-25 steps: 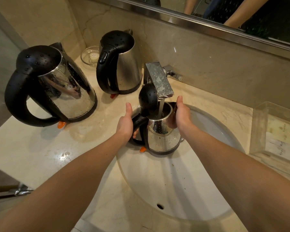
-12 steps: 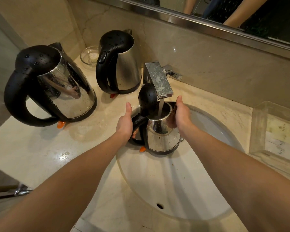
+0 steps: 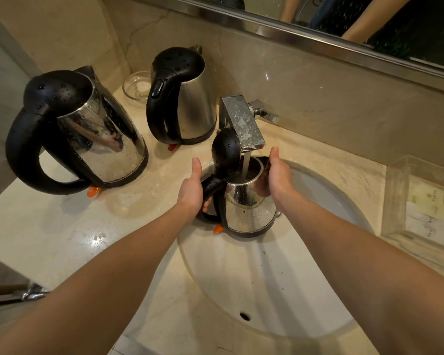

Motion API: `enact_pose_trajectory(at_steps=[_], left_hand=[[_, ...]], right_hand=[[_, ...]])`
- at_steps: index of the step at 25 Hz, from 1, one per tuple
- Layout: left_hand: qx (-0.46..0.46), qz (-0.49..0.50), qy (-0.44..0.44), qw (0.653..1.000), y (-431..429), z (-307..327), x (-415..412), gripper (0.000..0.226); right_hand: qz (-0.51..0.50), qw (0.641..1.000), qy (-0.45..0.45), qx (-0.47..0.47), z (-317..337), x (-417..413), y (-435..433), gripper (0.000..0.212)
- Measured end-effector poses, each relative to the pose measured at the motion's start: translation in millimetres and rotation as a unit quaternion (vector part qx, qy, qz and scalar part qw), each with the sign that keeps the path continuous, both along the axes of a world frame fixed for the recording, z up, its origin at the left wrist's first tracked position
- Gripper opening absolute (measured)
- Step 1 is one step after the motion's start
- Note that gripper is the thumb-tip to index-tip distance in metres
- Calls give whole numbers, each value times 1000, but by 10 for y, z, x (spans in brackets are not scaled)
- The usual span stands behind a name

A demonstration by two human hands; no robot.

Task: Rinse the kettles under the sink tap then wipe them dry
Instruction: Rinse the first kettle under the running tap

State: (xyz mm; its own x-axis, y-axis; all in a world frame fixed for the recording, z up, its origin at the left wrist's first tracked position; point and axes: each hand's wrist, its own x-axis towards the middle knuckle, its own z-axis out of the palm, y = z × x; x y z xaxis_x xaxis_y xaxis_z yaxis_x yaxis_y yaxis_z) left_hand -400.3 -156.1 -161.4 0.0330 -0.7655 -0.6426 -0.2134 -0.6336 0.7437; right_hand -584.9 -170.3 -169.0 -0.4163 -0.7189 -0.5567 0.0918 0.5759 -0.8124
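Observation:
A small steel kettle [image 3: 249, 211] with a black handle and its black lid raised stands in the white sink [image 3: 267, 278] under the square chrome tap [image 3: 242, 123]. Water runs from the tap into its mouth. My left hand [image 3: 191, 189] grips the kettle's black handle. My right hand [image 3: 277, 175] holds the steel body on the right side. Two more wet steel kettles stand on the counter: a large one [image 3: 87, 134] at the left and another [image 3: 187, 101] behind it near the wall.
A small glass dish [image 3: 136, 85] sits in the back corner. A clear tray [image 3: 420, 201] with packets stands on the counter at the right. The marble counter [image 3: 62, 239] has wet spots. A mirror runs along the wall above. A chrome fitting [image 3: 34, 294] shows at lower left.

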Motion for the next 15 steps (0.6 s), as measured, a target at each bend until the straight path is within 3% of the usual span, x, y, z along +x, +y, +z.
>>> enact_pose_trajectory(at_steps=[3,15], left_hand=[[-1,-1,3,1000,3,10,0,80],[-6,3,-1,1000,-3,-16,-1,79]], right_hand=[[-7,1000,1,8,6,8,-1,66],[-1,1000,12,7,45,20,23,58]])
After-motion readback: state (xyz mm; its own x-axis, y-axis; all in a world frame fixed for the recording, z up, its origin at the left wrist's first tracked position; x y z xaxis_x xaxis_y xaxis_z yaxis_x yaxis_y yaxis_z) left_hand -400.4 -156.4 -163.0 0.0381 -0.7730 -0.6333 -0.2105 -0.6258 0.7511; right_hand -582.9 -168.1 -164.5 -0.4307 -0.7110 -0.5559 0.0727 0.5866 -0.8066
